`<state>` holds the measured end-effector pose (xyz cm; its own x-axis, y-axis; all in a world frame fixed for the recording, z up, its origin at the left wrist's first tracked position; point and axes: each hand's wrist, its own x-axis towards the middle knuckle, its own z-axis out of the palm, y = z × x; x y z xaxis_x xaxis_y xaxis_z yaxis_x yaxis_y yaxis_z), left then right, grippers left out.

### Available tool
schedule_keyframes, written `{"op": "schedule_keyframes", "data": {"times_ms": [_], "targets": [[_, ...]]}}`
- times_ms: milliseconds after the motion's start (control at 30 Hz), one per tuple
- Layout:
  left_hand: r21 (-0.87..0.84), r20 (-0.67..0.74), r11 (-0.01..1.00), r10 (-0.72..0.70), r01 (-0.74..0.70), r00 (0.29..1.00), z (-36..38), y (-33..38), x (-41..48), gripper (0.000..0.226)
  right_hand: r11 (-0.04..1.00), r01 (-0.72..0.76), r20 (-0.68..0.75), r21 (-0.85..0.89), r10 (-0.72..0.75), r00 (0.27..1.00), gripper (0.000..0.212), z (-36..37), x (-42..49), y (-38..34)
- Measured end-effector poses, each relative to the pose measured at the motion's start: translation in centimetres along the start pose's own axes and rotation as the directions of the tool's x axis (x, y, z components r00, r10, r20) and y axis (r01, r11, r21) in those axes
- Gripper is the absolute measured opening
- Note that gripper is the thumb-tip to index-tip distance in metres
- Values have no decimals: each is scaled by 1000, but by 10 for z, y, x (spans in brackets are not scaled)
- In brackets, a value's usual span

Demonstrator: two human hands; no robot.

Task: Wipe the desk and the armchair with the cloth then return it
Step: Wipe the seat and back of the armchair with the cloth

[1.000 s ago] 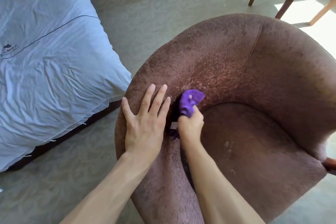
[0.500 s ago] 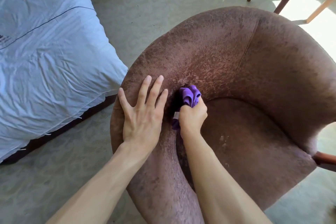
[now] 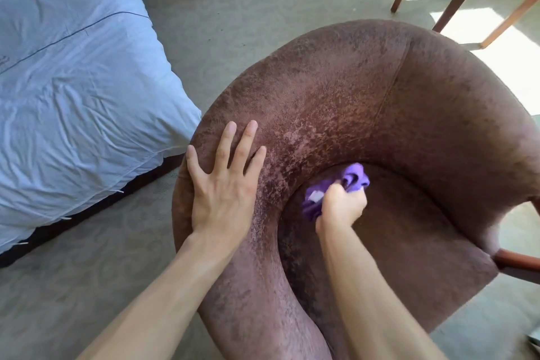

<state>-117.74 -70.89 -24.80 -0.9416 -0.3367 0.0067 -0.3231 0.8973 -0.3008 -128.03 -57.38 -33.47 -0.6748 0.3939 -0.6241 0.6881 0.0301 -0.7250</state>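
— Two hands are on it, but what is the biggest thing under your fingers?
— Your brown armchair [image 3: 365, 114]. Beyond its outer arm lies the white duvet [image 3: 73, 82], on the carpet [image 3: 87, 286].
— And your left hand [image 3: 223, 184]?
— Flat on the padded armrest, fingers spread wide, holding nothing.
— Your right hand [image 3: 340, 207]?
— Fisted tight round the purple cloth [image 3: 336, 187], which bunches out past your knuckles where the seat meets the inner backrest.
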Motion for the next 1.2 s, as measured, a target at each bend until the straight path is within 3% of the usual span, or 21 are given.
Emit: {"op": "schedule_keyframes", "data": {"times_ms": [67, 133, 233, 333, 467, 633, 767, 833, 933, 1033, 1100, 1200], "targets": [[-5, -12, 1000, -3, 3, 1000, 3, 0, 0, 80, 988, 156, 100, -8, -155, 983, 34, 20, -2, -30], [1, -17, 1000, -6, 6, 1000, 4, 0, 1, 77, 942, 321, 294, -103, -279, 914, 51, 40, -16, -43], [5, -18, 1000, -5, 5, 1000, 2, 2, 0, 71, 849, 497, 463, -177, -374, 804, 69, 46, -46, -25], [31, -9, 999, -5, 6, 1000, 3, 3, 0, 68, 768, 616, 617, -176, -402, 676, 73, 25, -70, 17], [62, -10, 998, -7, 8, 1000, 3, 3, 0, 66, 754, 631, 711, -184, -340, 615, 79, 6, -78, 51], [72, 7, 997, -24, 23, 1000, 0, 5, 1, 68, 734, 655, 798, -180, -281, 534, 54, -10, -65, 59], [1, -20, 1000, -25, 25, 999, -4, 6, 1, 69, 759, 628, 845, -171, -215, 489, 56, -28, -55, 77], [-63, -76, 997, -43, 38, 996, -3, 8, 1, 66, 818, 559, 841, -140, -200, 503, 52, -39, -45, 81], [-190, -198, 981, -86, 48, 976, 0, 32, 3, 59, 901, 432, 767, -34, -253, 589, 36, -63, -24, 72], [-319, -191, 946, -4, -58, 982, 15, 90, 0, 60, 918, 394, 563, -43, -304, 769, 36, -98, 14, 61], [-419, -31, 906, 45, -54, 999, 36, 134, -8, 65, 906, 413, 404, -93, -345, 847, 42, -121, 46, 51], [-454, 369, 886, 93, 92, 925, 92, 182, -29, 90, 855, 503, 288, -126, -454, 843, 50, -147, 93, 36]]}}
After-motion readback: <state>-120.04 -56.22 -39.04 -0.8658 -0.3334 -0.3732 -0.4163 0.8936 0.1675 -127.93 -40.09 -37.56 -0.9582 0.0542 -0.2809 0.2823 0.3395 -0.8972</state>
